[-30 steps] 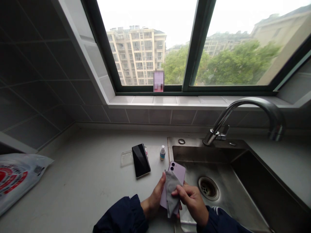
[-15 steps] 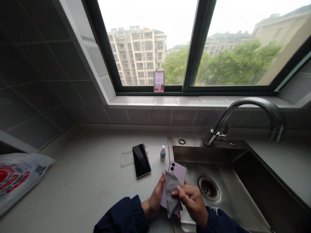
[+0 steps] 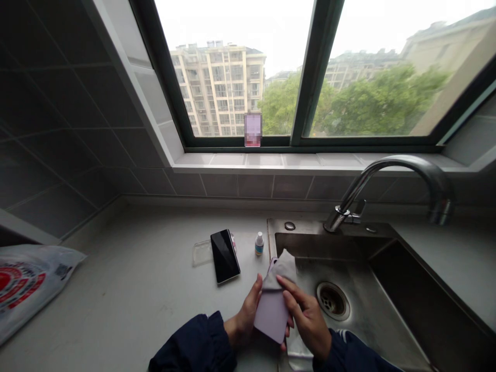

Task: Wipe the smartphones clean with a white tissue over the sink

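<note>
Lilac phone (image 3: 271,316) grasped in left hand (image 3: 246,314) near sink (image 3: 310,226); grey cloth (image 3: 285,266) held against its upper back by right hand (image 3: 308,312). Left fingers partly hidden, firmness unclear; phone could be tipped into sink if cloth is pushed too hard.

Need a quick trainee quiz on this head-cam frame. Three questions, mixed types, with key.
1. Multiple choice. What is the right hand pressing on the back of the lilac phone?
A) a sponge
B) a gray cloth
C) a brush

2. True or false. The white-capped bottle is lying on its side.

3. Either/or. Which is nearer the sink: the white-capped bottle or the black phone?

Key:
1. B
2. False; it stands upright.
3. The white-capped bottle.
</note>
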Demonstrator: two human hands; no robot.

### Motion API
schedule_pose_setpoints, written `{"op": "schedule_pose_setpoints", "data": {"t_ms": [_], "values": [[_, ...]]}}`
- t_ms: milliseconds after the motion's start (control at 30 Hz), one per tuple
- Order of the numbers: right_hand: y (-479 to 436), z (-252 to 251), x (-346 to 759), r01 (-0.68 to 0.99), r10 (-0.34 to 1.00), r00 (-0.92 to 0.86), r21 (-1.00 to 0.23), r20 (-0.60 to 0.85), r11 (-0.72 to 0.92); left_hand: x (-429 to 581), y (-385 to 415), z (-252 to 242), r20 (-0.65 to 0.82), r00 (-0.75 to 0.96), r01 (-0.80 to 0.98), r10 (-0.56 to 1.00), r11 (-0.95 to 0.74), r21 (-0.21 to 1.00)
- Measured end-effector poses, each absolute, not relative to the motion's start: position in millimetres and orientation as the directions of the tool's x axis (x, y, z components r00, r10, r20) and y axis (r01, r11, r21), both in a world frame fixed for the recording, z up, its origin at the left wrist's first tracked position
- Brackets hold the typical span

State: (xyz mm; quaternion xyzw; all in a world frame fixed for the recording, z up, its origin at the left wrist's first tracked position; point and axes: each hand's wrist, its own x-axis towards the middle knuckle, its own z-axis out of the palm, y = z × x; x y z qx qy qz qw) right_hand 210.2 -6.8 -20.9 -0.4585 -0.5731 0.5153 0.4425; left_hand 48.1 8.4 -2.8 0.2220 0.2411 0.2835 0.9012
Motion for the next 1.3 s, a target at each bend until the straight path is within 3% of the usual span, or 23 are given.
{"op": "schedule_pose_setpoints", "data": {"t_ms": [300,633,767,1000,1200,1300], "values": [[-3,-15,220,0.143,0.939,-0.328,-0.977,0.105,0.159,50,13,-5,-0.271,0.703,-0.465,0.657,0.714,0.523],[12,-9,231,0.281,0.956,-0.255,-0.934,0.147,0.219,49,14,-2,-0.288,0.710,-0.480,0.642,0.741,0.470],[11,-2,234,0.321,0.932,-0.318,-0.905,0.174,0.278,48,14,1,-0.292,0.699,-0.495,0.653,0.737,0.461],[4,5,228,0.260,0.831,-0.533,-0.904,0.160,0.340,49,15,4,-0.375,0.622,-0.531,0.687,0.723,0.443],[7,5,232,0.294,0.890,-0.425,-0.904,0.166,0.309,49,16,-6,-0.337,0.664,-0.526,0.667,0.738,0.423],[6,7,232,0.266,0.871,-0.459,-0.909,0.174,0.322,47,15,-6,-0.329,0.670,-0.526,0.665,0.738,0.422]]}}
